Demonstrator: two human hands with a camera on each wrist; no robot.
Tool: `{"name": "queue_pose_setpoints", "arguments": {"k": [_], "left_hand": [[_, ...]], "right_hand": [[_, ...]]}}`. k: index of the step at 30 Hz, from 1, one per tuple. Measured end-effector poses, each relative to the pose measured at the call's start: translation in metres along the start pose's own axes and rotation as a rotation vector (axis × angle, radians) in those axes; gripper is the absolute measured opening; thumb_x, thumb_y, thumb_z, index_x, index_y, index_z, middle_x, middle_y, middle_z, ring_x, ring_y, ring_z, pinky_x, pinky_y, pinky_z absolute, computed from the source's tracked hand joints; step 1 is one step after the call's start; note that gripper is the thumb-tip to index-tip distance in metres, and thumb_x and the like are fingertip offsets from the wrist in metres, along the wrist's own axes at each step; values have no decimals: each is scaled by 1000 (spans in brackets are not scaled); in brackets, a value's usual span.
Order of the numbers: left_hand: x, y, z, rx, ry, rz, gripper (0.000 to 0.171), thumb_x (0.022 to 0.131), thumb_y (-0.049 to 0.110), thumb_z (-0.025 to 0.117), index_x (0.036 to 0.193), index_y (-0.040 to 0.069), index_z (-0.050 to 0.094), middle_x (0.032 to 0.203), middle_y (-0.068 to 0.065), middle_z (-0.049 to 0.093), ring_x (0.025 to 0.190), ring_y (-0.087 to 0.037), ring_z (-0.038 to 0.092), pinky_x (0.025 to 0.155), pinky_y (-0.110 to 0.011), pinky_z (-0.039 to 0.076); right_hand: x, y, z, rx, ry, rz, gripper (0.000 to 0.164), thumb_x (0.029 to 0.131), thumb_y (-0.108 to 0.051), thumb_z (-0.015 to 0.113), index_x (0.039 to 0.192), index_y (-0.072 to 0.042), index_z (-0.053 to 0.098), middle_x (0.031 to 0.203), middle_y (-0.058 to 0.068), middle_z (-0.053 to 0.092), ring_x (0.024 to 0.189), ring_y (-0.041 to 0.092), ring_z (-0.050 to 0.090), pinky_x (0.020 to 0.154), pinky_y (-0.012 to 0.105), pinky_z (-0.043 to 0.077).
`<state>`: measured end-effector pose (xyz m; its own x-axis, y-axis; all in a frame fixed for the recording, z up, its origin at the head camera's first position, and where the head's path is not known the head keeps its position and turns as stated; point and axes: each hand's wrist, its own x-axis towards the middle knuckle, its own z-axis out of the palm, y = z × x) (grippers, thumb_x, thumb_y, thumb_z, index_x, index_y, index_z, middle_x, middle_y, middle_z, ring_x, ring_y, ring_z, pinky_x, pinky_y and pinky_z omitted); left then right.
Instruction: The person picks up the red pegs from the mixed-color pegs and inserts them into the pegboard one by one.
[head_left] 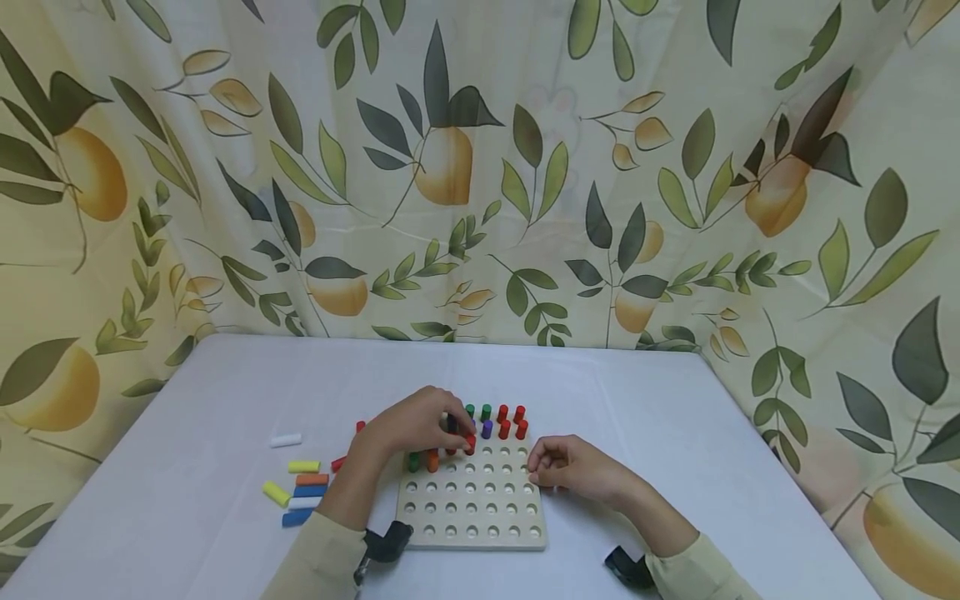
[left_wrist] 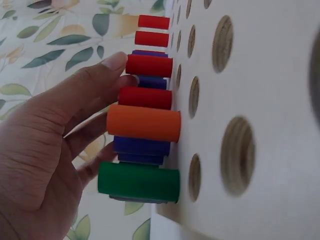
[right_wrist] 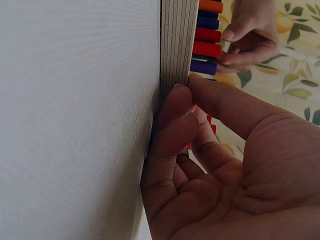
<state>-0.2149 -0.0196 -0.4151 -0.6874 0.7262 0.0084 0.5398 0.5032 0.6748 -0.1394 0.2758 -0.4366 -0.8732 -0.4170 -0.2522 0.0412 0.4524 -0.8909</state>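
A pale wooden pegboard lies on the table with coloured pegs in its far rows. My left hand reaches over the board's far left, thumb and index fingertips at the top of a red peg standing in its hole. Close beside it are an orange peg and a green peg, both upright in the board. My right hand grips the board's right edge, with the thumb at the top face and curled fingers against the layered side.
Left of the board lie loose pegs: a white one, a yellow one, an orange one, a blue one and several more, some partly behind the left forearm. A leaf-and-fruit patterned curtain hangs beyond the white table.
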Motion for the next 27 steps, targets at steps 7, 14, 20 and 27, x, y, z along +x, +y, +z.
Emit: {"name": "queue_pose_setpoints", "arguments": {"k": [7,14,20,27], "left_hand": [[-5,2,-7,-17,18,48,9,91,13,81,100,15,82,97,12,71,98,-19,64,90,-41,54],[-11,-1,-12,12,31,12,12,92,13,80,104,14,82,99,12,72,105,-22,62,97,-44,50],[-15,-7,-17,-26,41,8,13,91,15,82,103,16,82,101,13,72,107,-19,62,98,-46,49],[-25,-13,-25,-42,83,17,15,91,12,80,106,12,81,104,8,72,107,-21,63,99,-48,49]], "right_hand": [[1,3,-1,-9,-4,-8,12,96,-7,72,104,-1,66,84,6,59,76,21,54,62,29,44],[3,3,-2,-11,-7,-7,12,96,-8,72,104,-2,66,84,6,59,77,21,54,62,29,44],[2,3,-1,-13,-12,-6,12,96,-10,73,103,-3,67,85,6,60,76,20,54,62,28,45],[2,1,-2,-14,-13,-12,13,96,-9,72,104,-1,66,84,6,60,76,21,54,62,28,44]]}}
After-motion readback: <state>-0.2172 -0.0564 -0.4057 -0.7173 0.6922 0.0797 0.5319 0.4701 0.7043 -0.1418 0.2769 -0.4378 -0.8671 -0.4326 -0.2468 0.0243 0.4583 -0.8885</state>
